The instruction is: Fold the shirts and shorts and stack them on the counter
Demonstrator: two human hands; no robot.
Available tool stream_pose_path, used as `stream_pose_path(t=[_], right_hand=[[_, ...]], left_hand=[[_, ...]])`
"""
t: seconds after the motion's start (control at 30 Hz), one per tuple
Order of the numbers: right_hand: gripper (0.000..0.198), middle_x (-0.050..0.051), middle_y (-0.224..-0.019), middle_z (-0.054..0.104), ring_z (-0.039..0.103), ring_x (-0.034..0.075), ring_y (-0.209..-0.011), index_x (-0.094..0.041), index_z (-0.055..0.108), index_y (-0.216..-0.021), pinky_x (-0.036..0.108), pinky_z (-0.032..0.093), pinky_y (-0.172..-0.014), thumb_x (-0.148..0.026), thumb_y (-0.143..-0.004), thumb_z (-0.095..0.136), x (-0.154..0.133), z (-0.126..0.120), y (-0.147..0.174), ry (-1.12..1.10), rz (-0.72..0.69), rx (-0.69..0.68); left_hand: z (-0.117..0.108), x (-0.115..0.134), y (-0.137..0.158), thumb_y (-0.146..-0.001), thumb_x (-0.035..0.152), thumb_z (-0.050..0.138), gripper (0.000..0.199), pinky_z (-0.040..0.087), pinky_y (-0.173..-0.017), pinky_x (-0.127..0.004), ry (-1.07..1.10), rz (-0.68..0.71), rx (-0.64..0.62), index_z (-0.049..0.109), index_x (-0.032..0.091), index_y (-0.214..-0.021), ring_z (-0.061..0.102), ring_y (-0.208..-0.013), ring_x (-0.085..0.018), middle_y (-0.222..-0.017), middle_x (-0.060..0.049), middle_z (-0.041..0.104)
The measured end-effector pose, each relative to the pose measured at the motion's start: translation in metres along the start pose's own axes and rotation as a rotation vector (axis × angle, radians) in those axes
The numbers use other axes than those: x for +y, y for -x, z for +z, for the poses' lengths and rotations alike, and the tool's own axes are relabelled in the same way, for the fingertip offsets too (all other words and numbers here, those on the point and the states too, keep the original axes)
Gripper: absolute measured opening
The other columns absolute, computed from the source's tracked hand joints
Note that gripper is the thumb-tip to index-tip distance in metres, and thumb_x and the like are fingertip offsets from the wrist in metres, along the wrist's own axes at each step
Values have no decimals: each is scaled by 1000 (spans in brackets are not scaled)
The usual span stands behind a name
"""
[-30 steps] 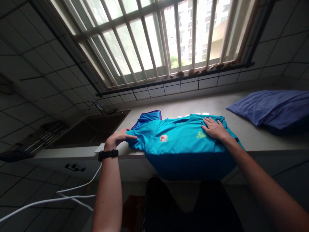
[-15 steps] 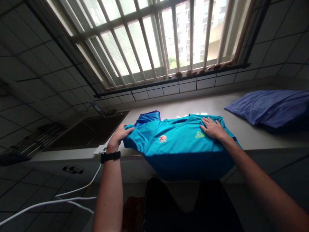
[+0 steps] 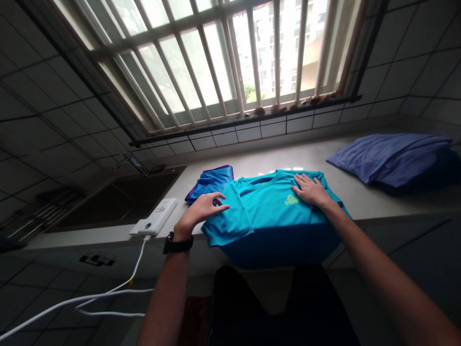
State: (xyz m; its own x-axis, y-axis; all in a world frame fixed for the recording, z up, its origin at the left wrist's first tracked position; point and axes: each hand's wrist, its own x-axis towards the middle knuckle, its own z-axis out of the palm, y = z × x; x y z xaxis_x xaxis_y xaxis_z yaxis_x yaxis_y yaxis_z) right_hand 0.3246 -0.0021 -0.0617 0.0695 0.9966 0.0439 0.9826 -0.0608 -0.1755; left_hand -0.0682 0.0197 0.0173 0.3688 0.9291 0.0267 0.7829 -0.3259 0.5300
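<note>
A turquoise T-shirt (image 3: pixel 268 204) lies on the counter, its lower part hanging over the front edge. Its left sleeve side is folded inward over the chest, covering the round badge. My left hand (image 3: pixel 203 211), with a black watch on the wrist, is at this folded part. Its thumb and forefinger are curved with a gap between them, gripping nothing. My right hand (image 3: pixel 311 191) rests flat on the shirt's right shoulder, fingers spread, beside a yellow-green logo. Partly hidden behind the shirt is a folded blue cloth with purple edging (image 3: pixel 214 180).
At the left, a dark sink (image 3: pixel 118 199) with a faucet (image 3: pixel 136 164) is set into the counter (image 3: pixel 374 204). A white power bank (image 3: pixel 162 215) with a cable (image 3: pixel 139 262) sits by the front edge. Purple-blue clothing (image 3: pixel 392 158) is piled at the right. A barred window is behind.
My left hand has brought the sleeve side inward to the right over the chest and let go of it. The power bank has come into view. My right hand stays on the shirt.
</note>
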Motion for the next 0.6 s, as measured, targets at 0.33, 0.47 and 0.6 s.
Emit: stream_pose_path(t=[0.33, 0.47, 0.6], right_hand=[[64, 5, -175, 27, 21, 26, -163, -22, 36, -166, 51, 19, -132, -45, -106, 30, -3, -4, 2, -18, 12, -19], [63, 5, -174, 27, 21, 26, -163, -21, 37, -165, 52, 19, -132, -43, -106, 32, -4, -4, 2, -20, 9, -10], [63, 6, -174, 27, 21, 26, -163, -18, 37, -165, 53, 19, -132, -43, -107, 32, -4, -3, 2, -15, 10, -12]], left_hand=[[47, 4, -10, -89, 31, 66, 10, 51, -80, -33, -230, 140, -10, 70, 23, -84, 70, -91, -26, -96, -8, 75], [45, 15, -22, -98, 28, 53, 18, 52, -86, -34, -329, -22, 311, 69, 21, -95, 70, -103, -28, -108, -13, 74], [38, 21, -33, -101, 31, 48, 24, 52, -89, -35, -410, -140, 316, 69, 19, -103, 69, -107, -29, -115, -15, 72]])
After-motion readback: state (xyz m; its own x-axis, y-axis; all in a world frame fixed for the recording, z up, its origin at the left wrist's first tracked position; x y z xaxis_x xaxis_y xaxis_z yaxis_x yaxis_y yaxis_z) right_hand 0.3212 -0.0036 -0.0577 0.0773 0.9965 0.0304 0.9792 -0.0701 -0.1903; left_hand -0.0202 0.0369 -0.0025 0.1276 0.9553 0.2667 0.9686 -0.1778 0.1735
